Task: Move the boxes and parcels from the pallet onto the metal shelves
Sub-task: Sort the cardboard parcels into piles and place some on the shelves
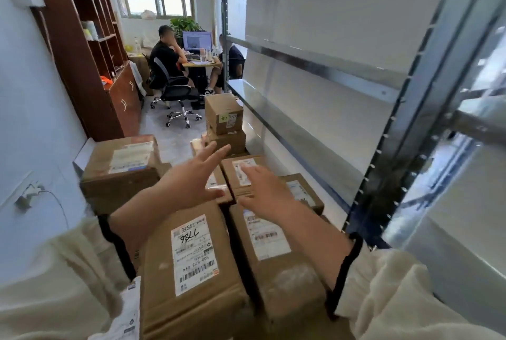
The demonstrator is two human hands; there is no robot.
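- Boxes (278,271) of brown cardboard sit packed close together low in front of the person, just beside the metal shelves (273,118). The pallet beneath them is hidden.
- The near-left box (191,257) and its neighbour lie side by side with only a dark, narrow gap between them. Beyond them are a small box (230,175), a large box (120,170) on the left, and a two-high stack (224,118) at the far end.
- A white parcel (128,309) lies at the near-left edge of the cluster.
- The left hand (191,175) and right hand (265,192) both reach forward with fingers spread and straight, holding nothing. The right one is over the small box, but contact cannot be told.
- No box shows on the shelf levels in view, so the move looks to be at its start.
- Likely trouble: the tight packing leaves little room for fingers at the sides, so a box pulled up crooked could drag or tip a neighbour.
- The two-high stack may topple if the cartons beside it are shoved.
- The shelf's metal lip and upright post (410,120) stand close on the right, and a swung corner could catch there.
- Further off, two seated people work at a tabletop (198,64), with an office chair (175,88) and a wooden bookcase (90,38) nearby.
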